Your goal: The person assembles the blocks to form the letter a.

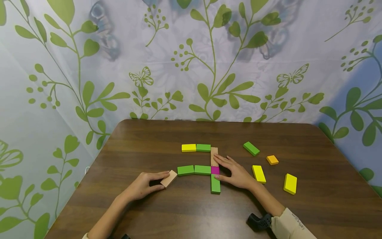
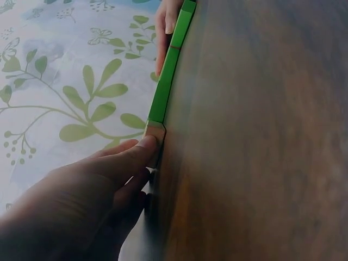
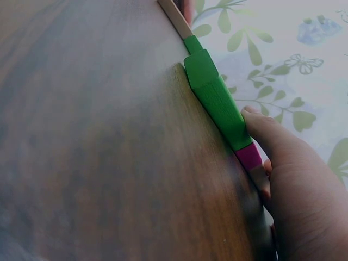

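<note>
My left hand (image 1: pixel 142 186) pinches a plain wooden block (image 1: pixel 169 179) between thumb and fingers. That block lies slanted, one corner right at the end of a green block (image 1: pixel 185 170). A second green block (image 1: pixel 203 170) continues this row to a small magenta block (image 1: pixel 215 170). My right hand (image 1: pixel 237 173) rests over the column there, fingers fairly straight. Its fingertips touch an upright-running plain block (image 1: pixel 214 152), and its thumb touches the green block (image 1: pixel 215 186) below the magenta one. In the right wrist view, the thumb lies along that green block (image 3: pixel 223 109).
A yellow block (image 1: pixel 188 148) and a green block (image 1: pixel 203 148) form an upper row meeting the column. To the right lie a loose green block (image 1: pixel 251 148), a small orange block (image 1: pixel 272 160) and two yellow blocks (image 1: pixel 258 174). A patterned curtain (image 1: pixel 167 66) hangs behind the table.
</note>
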`<act>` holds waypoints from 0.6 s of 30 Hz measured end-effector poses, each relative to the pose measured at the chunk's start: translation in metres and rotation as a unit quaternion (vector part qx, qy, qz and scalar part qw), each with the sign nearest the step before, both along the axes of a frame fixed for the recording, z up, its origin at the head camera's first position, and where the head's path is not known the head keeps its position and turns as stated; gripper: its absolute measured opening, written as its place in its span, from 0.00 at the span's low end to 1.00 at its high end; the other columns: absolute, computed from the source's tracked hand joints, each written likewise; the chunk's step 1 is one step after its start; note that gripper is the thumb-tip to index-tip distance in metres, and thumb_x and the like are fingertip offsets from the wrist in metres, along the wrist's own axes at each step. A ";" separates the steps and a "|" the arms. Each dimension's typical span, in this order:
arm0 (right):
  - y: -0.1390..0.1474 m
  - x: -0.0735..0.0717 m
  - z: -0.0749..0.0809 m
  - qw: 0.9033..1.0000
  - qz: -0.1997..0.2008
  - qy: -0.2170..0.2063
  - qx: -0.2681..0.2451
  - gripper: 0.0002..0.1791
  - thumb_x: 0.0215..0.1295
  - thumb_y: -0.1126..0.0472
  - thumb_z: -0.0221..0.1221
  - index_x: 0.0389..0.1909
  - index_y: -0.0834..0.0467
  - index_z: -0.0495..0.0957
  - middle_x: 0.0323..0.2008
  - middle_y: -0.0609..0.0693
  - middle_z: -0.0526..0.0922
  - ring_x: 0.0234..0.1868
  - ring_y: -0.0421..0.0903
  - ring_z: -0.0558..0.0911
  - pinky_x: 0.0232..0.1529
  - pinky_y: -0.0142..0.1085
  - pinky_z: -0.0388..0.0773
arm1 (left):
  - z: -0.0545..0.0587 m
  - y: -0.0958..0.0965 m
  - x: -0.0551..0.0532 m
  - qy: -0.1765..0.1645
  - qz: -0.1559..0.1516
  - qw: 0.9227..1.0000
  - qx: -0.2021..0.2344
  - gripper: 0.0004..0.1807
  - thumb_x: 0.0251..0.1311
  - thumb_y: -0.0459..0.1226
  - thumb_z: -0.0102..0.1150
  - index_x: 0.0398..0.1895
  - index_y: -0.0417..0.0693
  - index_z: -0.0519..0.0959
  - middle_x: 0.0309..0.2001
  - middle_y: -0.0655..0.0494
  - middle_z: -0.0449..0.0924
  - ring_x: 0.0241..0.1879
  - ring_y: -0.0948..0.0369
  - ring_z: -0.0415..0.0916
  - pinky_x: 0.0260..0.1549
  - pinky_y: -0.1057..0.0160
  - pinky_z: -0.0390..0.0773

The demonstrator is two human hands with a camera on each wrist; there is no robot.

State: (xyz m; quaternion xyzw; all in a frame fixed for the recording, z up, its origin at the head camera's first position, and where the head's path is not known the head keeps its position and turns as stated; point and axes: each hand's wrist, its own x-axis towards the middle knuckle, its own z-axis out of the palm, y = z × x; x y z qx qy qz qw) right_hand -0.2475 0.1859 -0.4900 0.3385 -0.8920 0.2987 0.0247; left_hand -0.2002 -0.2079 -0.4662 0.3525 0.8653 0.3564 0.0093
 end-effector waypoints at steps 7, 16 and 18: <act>0.000 0.000 0.001 1.000 -0.002 -0.006 -0.002 0.42 0.58 0.38 0.57 0.70 0.49 0.55 0.70 0.45 0.54 0.68 0.51 0.56 0.66 0.53 0.45 | -0.003 -0.001 -0.002 0.008 -0.012 1.000 0.004 0.25 0.58 0.39 0.60 0.60 0.46 0.72 0.58 0.56 0.72 0.57 0.58 0.69 0.51 0.58 0.73; 0.000 0.000 0.000 1.000 -0.001 -0.001 0.000 0.42 0.58 0.38 0.57 0.70 0.49 0.55 0.70 0.44 0.53 0.68 0.47 0.57 0.67 0.52 0.45 | -0.004 -0.001 -0.002 0.014 -0.012 1.000 0.004 0.26 0.57 0.42 0.61 0.60 0.46 0.73 0.58 0.57 0.72 0.56 0.58 0.70 0.51 0.58 0.73; 0.000 0.000 0.000 1.000 0.001 0.000 0.000 0.42 0.58 0.38 0.57 0.70 0.49 0.55 0.70 0.44 0.53 0.67 0.46 0.57 0.67 0.51 0.45 | -0.004 -0.001 -0.002 0.014 -0.009 1.000 0.003 0.26 0.57 0.43 0.61 0.59 0.47 0.73 0.58 0.57 0.72 0.56 0.58 0.70 0.51 0.57 0.73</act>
